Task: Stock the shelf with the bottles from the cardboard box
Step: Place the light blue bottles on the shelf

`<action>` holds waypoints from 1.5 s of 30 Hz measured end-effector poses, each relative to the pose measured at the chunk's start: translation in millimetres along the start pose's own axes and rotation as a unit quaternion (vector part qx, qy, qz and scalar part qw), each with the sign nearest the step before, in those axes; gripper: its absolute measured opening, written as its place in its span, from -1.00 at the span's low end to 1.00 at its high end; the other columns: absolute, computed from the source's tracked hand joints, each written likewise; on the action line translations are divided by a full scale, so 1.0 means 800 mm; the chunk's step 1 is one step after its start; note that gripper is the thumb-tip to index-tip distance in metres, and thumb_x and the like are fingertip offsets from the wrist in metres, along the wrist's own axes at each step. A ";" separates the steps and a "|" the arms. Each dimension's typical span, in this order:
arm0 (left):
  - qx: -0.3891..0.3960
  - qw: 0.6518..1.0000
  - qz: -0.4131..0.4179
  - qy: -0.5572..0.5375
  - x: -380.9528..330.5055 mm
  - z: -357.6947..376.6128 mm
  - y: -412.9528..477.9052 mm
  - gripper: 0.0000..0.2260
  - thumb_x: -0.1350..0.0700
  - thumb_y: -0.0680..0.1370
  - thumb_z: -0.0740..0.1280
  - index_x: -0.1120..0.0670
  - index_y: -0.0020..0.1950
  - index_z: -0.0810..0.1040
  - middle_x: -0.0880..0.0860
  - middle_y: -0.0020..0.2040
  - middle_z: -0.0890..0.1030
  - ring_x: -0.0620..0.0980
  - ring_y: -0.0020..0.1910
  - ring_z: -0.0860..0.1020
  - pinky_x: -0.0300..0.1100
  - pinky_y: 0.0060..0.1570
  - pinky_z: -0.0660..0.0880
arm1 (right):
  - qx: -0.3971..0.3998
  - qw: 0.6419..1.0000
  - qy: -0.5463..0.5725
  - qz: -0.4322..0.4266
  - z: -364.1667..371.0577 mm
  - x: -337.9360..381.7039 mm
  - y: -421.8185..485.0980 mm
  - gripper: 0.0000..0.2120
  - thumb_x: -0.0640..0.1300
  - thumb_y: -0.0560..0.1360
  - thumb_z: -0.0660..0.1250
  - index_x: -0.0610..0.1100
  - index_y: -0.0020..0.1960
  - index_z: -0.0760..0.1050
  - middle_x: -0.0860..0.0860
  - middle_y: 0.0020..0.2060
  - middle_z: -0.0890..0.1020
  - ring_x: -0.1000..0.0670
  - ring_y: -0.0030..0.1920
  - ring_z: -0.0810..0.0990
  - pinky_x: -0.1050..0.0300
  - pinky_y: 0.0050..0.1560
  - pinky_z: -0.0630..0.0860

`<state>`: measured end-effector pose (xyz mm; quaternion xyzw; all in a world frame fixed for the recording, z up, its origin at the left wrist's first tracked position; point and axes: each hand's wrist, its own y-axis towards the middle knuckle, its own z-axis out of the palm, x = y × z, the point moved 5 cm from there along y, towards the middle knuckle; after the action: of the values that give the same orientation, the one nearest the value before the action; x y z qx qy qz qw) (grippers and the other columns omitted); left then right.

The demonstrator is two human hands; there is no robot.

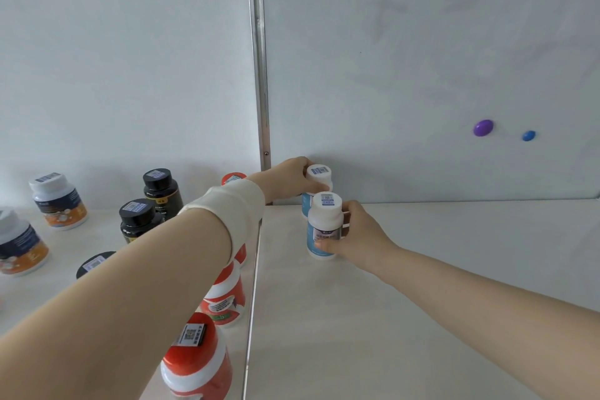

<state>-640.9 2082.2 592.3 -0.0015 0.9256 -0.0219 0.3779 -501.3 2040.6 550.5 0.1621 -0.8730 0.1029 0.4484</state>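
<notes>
Head view: both my arms stretch forward over the white shelf (pixel 422 269). My left hand (pixel 292 178) reaches across the metal divider (pixel 259 75), wrist wrapped in a white band (pixel 233 204), its fingers (pixel 316 187) clasped around the cap of the rear white bottle (pixel 319 174), which stands against the back wall. My right hand (pixel 354 230) grips the front white bottle (pixel 324 224) from the right, thumb low on its label, upright on the shelf just before the rear one. Red-capped bottles (pixel 224 302) line the divider's left side, black-capped bottles (pixel 160 188) beyond them.
</notes>
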 end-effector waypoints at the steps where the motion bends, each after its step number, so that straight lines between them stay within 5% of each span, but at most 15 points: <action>1: -0.001 1.000 -0.002 0.002 -0.001 0.000 -0.001 -0.56 0.03 0.48 0.39 0.12 0.28 0.37 -0.01 0.05 0.47 -0.03 0.00 0.46 -0.22 -0.01 0.38 | -0.001 1.000 0.000 0.002 0.000 0.000 0.000 -0.39 -0.15 0.34 0.50 -0.14 0.28 0.28 0.01 0.14 0.48 0.01 0.10 0.48 0.18 0.04 0.41; 7: -0.024 0.998 -0.025 0.055 -0.010 -0.024 -0.028 -0.48 -0.03 0.49 0.37 0.09 0.38 0.30 0.04 0.26 0.47 -0.02 0.11 0.44 -0.21 0.08 0.31 | 0.004 1.000 -0.021 0.005 -0.019 0.012 -0.017 -0.21 -0.04 0.32 0.52 -0.11 0.41 0.18 -0.02 0.31 0.40 -0.01 0.27 0.42 0.14 0.19 0.40; 11: -0.046 0.980 -0.024 0.190 -0.032 -0.055 -0.082 -0.50 -0.04 0.53 0.32 0.10 0.40 0.28 0.07 0.34 0.42 0.05 0.28 0.41 -0.16 0.18 0.32 | -0.007 0.990 -0.134 -0.048 -0.051 0.045 -0.046 -0.16 0.04 0.36 0.46 -0.14 0.47 0.08 -0.06 0.42 0.28 -0.01 0.40 0.29 0.13 0.30 0.31; 17: -0.130 0.844 0.022 0.519 -0.077 -0.071 -0.211 -0.60 0.05 0.57 0.23 0.10 0.38 0.31 0.08 0.21 0.50 0.10 0.16 0.50 -0.07 0.10 0.46 | -0.054 0.941 -0.312 -0.122 -0.063 0.107 -0.123 -0.35 0.08 0.47 0.30 -0.12 0.45 0.13 -0.12 0.37 0.29 -0.13 0.38 0.28 0.01 0.25 0.30; 24: -0.169 0.773 -0.014 0.611 -0.068 -0.100 -0.372 -0.61 0.00 0.57 0.22 0.11 0.35 0.32 0.08 0.21 0.49 0.06 0.16 0.49 -0.14 0.03 0.39 | -0.061 0.893 -0.398 -0.200 0.008 0.187 -0.213 -0.44 0.05 0.54 0.21 -0.14 0.44 0.14 -0.15 0.36 0.32 -0.16 0.34 0.32 -0.05 0.25 0.34; 32: -0.192 0.763 -0.153 0.598 0.027 -0.202 -0.593 -0.63 0.04 0.57 0.21 0.09 0.36 0.32 0.09 0.25 0.47 0.08 0.22 0.46 -0.11 0.10 0.38 | 0.012 0.856 -0.389 -0.340 0.195 0.329 -0.307 -0.51 -0.01 0.54 0.18 -0.17 0.40 0.21 -0.16 0.31 0.35 -0.19 0.30 0.34 -0.05 0.21 0.33; 45: -0.160 0.726 -0.399 0.536 0.313 -0.350 -1.040 -0.60 -0.01 0.57 0.23 0.12 0.35 0.31 0.10 0.22 0.47 0.10 0.19 0.47 -0.05 0.16 0.43 | 0.166 0.748 -0.365 -0.529 0.663 0.566 -0.521 -0.45 0.05 0.56 0.15 -0.15 0.46 0.11 -0.15 0.41 0.25 -0.16 0.39 0.25 -0.06 0.27 0.30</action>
<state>-1027.0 1257.1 651.4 -0.4193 0.8777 -0.0193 -0.2311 -989.5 1395.5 628.4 0.6952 -0.7136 -0.0744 0.0445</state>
